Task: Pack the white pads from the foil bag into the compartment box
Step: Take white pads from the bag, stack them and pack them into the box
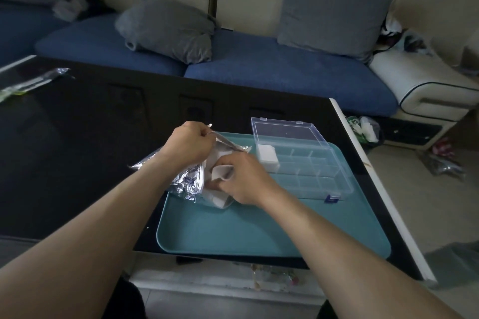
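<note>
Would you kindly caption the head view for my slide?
Left hand holds the foil bag open while right hand pulls white pads beside the compartment box.

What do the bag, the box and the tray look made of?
Foil bag: thin metallised film, shiny and crinkled, catching glints. Compartment box: clear hard plastic; its dividers show through, with a blue latch. Tray: matte teal, probably plastic, with smooth rounded corners.

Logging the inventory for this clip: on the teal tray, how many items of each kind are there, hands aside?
Foil bag: 1
Clear compartment box, lid open: 1
White pads: 2 groups, one stack in the box, one bunch gripped by the right hand; single pads cannot be counted
Total: 4, on the teal tray
</note>
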The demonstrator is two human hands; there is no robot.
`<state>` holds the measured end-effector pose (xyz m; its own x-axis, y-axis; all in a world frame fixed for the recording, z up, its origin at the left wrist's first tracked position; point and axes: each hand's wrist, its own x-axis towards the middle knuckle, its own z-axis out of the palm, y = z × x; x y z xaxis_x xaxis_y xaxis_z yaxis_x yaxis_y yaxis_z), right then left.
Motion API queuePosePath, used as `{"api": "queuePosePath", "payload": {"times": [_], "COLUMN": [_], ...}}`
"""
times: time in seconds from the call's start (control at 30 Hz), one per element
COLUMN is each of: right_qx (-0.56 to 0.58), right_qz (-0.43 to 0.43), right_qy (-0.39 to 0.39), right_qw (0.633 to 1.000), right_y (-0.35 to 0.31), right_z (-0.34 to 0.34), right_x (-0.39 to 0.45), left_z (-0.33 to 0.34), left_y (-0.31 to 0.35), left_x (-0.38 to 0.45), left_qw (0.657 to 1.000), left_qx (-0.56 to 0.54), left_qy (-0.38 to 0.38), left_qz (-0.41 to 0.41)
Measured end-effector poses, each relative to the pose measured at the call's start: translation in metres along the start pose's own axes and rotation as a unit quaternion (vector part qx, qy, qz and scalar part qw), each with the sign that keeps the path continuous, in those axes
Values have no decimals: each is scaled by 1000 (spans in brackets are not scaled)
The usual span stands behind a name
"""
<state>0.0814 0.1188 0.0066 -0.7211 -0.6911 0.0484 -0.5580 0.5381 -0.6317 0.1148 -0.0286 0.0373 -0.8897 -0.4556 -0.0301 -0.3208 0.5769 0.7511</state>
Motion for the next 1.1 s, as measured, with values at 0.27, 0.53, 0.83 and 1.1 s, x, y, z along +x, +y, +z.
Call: {"api": "queuePosePath", "payload": {"times": [0.27, 0.53, 0.83, 1.1], "right_qx": [115, 173, 271, 252], "right_qz": [113, 152, 55, -15], "right_qy": [70, 99, 48, 25], "right_qw": [984, 968, 960, 967], "right_y": [23, 41, 58, 45], "right_z": [-40, -73, -104, -99], "right_x": [-11, -22, -45, -49], "left_z": [0, 7, 17, 22], "left_y": [7, 20, 51, 52], "left_x": [-7, -15, -32, -47], "left_qw": [997, 987, 965, 857], "left_qx": [55, 127, -195, -287], "left_qy": [31, -23, -65, -425], "left_qz": [43, 100, 165, 46]}}
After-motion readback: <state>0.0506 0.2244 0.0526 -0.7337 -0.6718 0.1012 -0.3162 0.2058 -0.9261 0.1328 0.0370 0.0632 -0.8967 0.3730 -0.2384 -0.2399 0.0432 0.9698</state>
